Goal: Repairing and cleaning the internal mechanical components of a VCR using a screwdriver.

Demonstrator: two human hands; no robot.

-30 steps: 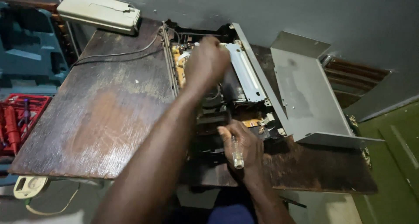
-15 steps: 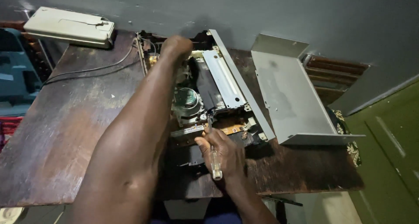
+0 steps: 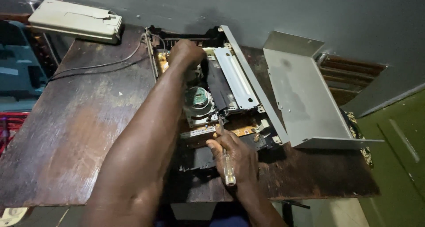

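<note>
Your left hand (image 3: pixel 186 54) reaches far, fingers curled on the one opened player (image 3: pixel 212 94) mid-table; your right hand (image 3: pixel 234 158) clamps one screwdriver (image 3: pixel 226 158), tip in its near edge.

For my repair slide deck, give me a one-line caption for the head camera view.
Left hand steadies an opened video player while the right hand works a screwdriver into it.

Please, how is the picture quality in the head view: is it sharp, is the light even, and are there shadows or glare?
Head view: mostly sharp; dim, uneven light, with the wooden table darker at its edges. The left hand shadows the opened machine; mild glare on the grey metal cover; the screwdriver in the right hand is clear. Wide-angle bending at the borders.
</note>
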